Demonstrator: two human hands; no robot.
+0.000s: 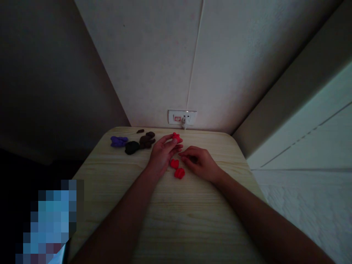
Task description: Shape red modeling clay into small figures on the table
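Note:
My left hand [162, 154] lies on the pale wood tabletop [192, 216], its thumb and fingertips against a lump of red modelling clay [176, 138]. I cannot tell whether it grips the lump. My right hand [198, 163] rests just to the right, fingers curled, with nothing showing in them. Between and below the hands sit two more red clay pieces [174, 163] [179, 173], close to my right fingertips. Left of my hands lie purple clay [118, 141], black clay [131, 147], brown clay [146, 140] and a small brown scrap [140, 131].
The table's far edge meets a pale wall, which carries a white wall socket [182, 117] with a white plug [183, 125]. A dark wall stands to the left, and a pale surface [302, 209] lies beyond the right table edge. A pixelated blue patch [49, 220] covers the lower left.

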